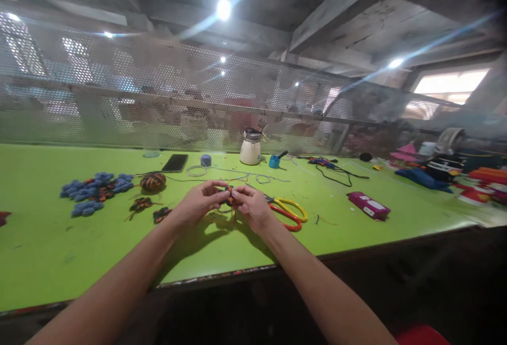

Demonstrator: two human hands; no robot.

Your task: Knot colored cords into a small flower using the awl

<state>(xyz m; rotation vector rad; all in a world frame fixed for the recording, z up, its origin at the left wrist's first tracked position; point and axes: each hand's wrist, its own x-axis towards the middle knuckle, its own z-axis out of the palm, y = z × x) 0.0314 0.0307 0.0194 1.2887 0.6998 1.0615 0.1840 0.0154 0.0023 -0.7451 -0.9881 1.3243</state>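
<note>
My left hand (202,199) and my right hand (253,205) meet over the green table, fingertips pinching a small dark and orange yarn piece (229,195) between them. A loose orange strand hangs below it. Scissors (291,214) with red and yellow handles lie just right of my right hand. To the left of my left hand are two dark multicoloured crocheted pieces (140,205) and a variegated yarn ball (153,182). Farther left sits a pile of blue crocheted flowers (89,189) with some orange pieces among them.
Along the back of the green table (206,255) stand a phone (175,163), a white jar (251,148) and a blue pot (274,161). A magenta case (368,205) and dark cords (340,176) lie right. Coloured items crowd the far right.
</note>
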